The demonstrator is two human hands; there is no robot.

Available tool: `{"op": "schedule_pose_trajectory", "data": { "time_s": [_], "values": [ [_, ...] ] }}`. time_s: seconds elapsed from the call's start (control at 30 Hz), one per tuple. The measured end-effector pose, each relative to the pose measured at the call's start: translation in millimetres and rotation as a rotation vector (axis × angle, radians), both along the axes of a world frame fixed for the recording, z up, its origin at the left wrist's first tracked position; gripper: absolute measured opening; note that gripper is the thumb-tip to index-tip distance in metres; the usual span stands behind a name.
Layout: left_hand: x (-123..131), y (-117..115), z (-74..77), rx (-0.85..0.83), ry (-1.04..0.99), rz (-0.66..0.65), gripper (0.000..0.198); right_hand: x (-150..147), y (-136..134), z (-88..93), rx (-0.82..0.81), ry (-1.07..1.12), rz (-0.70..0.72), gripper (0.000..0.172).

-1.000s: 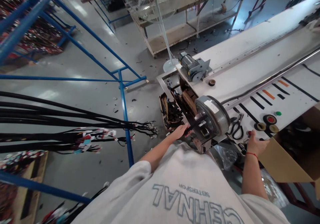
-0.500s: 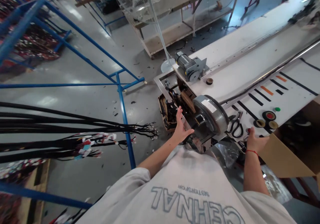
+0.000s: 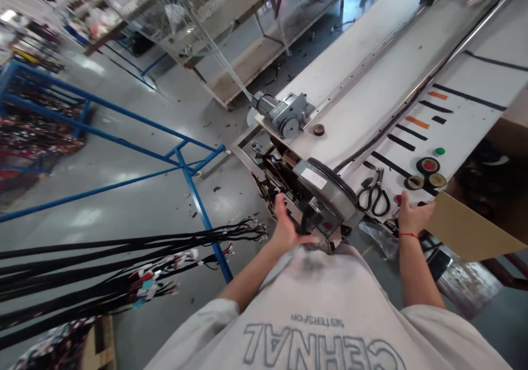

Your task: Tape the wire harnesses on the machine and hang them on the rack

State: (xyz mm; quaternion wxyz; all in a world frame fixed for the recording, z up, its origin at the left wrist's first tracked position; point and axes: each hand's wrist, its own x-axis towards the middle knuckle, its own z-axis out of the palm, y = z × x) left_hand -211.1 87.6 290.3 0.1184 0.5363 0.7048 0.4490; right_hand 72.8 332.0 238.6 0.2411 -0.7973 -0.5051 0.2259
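Note:
My left hand [image 3: 286,230] is held at the near end of the bench, fingers and thumb spread, with nothing in it. It is beside the metal end frame and the large grey wheel [image 3: 330,191] with a white label. My right hand [image 3: 413,216], a red band on its wrist, is at the bench's near edge. One fingertip is at the red button [image 3: 398,198]; whether it presses cannot be made out. The fingers look apart. Close by lie black-handled scissors [image 3: 374,197] and rolls of tape [image 3: 414,182]. A green button [image 3: 440,151] sits farther along.
The long white bench [image 3: 371,78] runs away to the upper right, with a motor [image 3: 280,114] at its end. A cardboard box [image 3: 474,227] stands on the right. To the left, black cable bundles [image 3: 165,249] hang across a blue metal rack [image 3: 198,202].
The view has turned, so the bench and rack appear shifted left and tilted. My left hand appears slightly lower against the wheel, still spread. My right hand stays by the red button.

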Motion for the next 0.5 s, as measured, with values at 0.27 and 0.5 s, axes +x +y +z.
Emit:
{"op": "schedule_pose_trajectory", "data": {
  "time_s": [0.27,0.5],
  "values": [
    [25.6,43.0,8.0,0.052,0.065,-0.106,0.128,-2.3,0.8,5.8,-0.002,0.013,-0.004,0.101],
    [23.8,13.0,18.3,-0.136,-0.162,-0.028,0.083,2.5,1.3,-2.1,0.035,0.036,0.050,0.102]
  ]
}}
